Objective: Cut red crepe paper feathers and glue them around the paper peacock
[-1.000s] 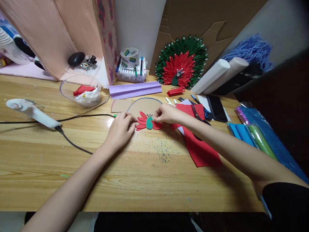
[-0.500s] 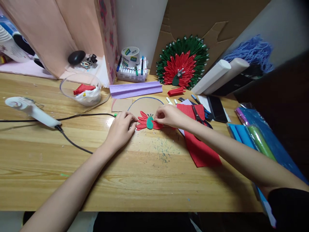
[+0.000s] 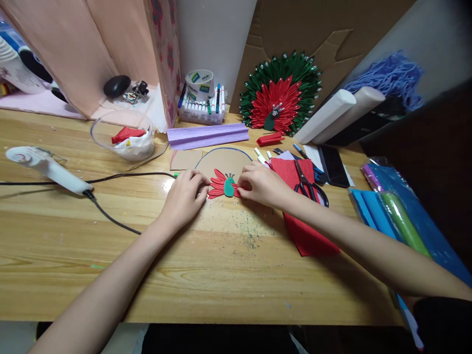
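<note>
A small green paper peacock body lies on the table, with red crepe-paper feathers fanned out on both sides of it. At the left feather tips rests my left hand, its fingers bent and closed against them. My right hand pinches the feathers on the right side between thumb and fingers, hiding their ends. Just behind is a piece of brown cardboard with a blue arc drawn on it. Black-handled scissors lie on a red crepe-paper sheet beside my right forearm.
A white glue gun and its black cord lie left. Behind stand a clear bowl, a purple paper strip, a marker box and a red-green paper peacock. A phone and wrapped paper rolls are at right.
My right hand has shifted slightly toward the table's front edge and now pinches the right-hand feathers closer to the green body. The left hand stays in place.
</note>
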`<action>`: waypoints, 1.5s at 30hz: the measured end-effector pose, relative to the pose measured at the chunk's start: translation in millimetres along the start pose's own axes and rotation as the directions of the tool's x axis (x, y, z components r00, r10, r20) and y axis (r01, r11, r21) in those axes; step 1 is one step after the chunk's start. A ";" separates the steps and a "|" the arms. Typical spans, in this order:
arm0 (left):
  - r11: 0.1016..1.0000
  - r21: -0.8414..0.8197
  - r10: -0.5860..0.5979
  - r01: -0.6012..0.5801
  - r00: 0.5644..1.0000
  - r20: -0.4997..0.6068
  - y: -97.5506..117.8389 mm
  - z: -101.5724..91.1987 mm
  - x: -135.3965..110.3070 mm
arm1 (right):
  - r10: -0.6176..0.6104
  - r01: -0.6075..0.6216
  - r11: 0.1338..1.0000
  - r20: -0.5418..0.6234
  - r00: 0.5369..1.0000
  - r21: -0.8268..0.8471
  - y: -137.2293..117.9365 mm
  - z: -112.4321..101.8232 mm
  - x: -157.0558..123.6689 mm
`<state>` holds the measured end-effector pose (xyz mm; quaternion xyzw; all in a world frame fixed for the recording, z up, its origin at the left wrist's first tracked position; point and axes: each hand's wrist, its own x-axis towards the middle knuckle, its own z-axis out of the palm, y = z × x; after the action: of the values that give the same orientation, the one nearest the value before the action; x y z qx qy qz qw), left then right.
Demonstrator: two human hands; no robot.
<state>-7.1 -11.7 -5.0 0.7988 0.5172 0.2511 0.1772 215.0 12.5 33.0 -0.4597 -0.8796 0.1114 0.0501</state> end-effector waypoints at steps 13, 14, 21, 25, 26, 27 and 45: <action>1.000 -0.005 0.001 -0.001 1.000 0.006 1.8 -1.2 -0.3 | -0.035 0.032 0.995 -0.037 0.999 -0.090 -8.3 4.4 0.9; 1.000 -0.005 0.001 -0.001 1.000 0.007 1.8 -1.3 -0.3 | -0.041 0.037 0.995 -0.036 0.999 -0.095 -8.3 4.6 1.1; 1.000 0.001 -0.004 0.004 1.000 0.008 1.2 -0.5 -0.1 | -0.098 0.094 0.991 -0.033 0.995 -0.099 -5.7 6.5 1.2; 1.000 0.005 0.001 -0.001 1.000 0.005 0.5 0.3 0.0 | -0.112 0.109 0.988 -0.019 0.994 -0.108 -6.3 6.0 1.3; 1.000 0.005 0.000 0.000 1.000 0.005 0.5 0.4 0.1 | -0.116 0.113 0.987 -0.015 0.993 -0.114 -6.4 5.7 1.4; 1.000 0.003 -0.001 0.001 1.000 0.004 0.5 0.5 0.2 | -0.119 0.117 0.986 -0.010 0.993 -0.119 -6.4 5.5 1.5; 1.000 0.006 -0.001 0.001 1.000 0.003 1.7 -0.5 0.8 | -0.198 0.203 0.972 -0.053 0.979 0.117 12.8 4.1 -7.6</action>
<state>-5.8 -11.7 -3.5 0.7995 0.5181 0.2480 0.1756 228.8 12.8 26.1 -0.3669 -0.9119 0.1500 0.1070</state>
